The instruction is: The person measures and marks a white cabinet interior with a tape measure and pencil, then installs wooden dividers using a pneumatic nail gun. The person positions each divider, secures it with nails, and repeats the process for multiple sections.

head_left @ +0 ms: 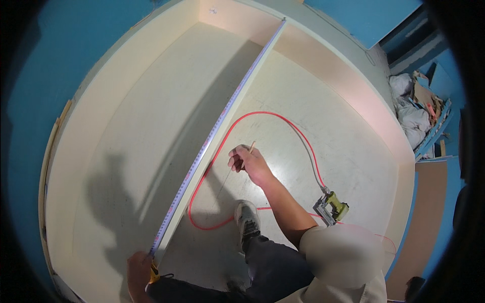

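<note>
At the lower left, my left hand (138, 272) is closed around a tape measure (153, 274) with a yellow case. Its white blade (204, 146) lies drawn out along the top edge of a long divider board (201, 166), up to the far panel. My right hand (248, 162) hovers to the right of the divider, fingers curled round a thin wooden pencil (252, 147) that points upward. The right hand is apart from the board and the tape.
Pale panels (348, 81) form a large shallow frame around me. A red air hose (298, 132) loops over the base to a green nail gun (332, 206) at the right. My shoe (246, 217) stands inside the frame. Bagged debris (411, 118) lies beyond the right side.
</note>
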Demonstrator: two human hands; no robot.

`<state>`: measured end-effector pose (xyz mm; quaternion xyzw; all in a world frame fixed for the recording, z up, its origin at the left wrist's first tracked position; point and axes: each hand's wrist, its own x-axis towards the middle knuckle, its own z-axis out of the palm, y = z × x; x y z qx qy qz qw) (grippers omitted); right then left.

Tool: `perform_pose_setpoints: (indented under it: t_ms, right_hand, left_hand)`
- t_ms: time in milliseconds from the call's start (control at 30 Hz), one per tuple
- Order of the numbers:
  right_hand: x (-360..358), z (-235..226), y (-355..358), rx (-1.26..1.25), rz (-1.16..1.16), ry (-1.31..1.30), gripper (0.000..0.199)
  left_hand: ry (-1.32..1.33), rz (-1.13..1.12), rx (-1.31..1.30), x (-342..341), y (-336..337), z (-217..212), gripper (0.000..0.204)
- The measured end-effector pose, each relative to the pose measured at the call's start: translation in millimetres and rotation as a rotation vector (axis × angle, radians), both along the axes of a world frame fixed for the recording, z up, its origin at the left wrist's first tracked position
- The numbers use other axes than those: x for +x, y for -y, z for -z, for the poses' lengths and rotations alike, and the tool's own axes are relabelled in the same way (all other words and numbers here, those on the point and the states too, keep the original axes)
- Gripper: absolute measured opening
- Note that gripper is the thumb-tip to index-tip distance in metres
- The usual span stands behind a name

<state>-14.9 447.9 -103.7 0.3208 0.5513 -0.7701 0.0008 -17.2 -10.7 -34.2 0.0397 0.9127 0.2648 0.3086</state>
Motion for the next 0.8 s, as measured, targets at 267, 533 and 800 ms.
perform_pose_setpoints:
  t_ms: [267, 533, 800]
  right_hand:
    - [13, -39, -4, 0.063, 0.011, -0.040, 0.029]
    - [119, -111, -37, 0.305, 0.025, 0.092, 0.030]
    - [179, -258, -60, 0.710, -0.034, 0.005, 0.036]
  left_hand:
    - [-0.023, 0.084, 0.083, -16, 33, 22, 0.026]
    - [0.004, 0.136, 0.168, -14, 26, 18, 0.030]
    - [-0.114, 0.169, 0.264, -17, 26, 40, 0.028]
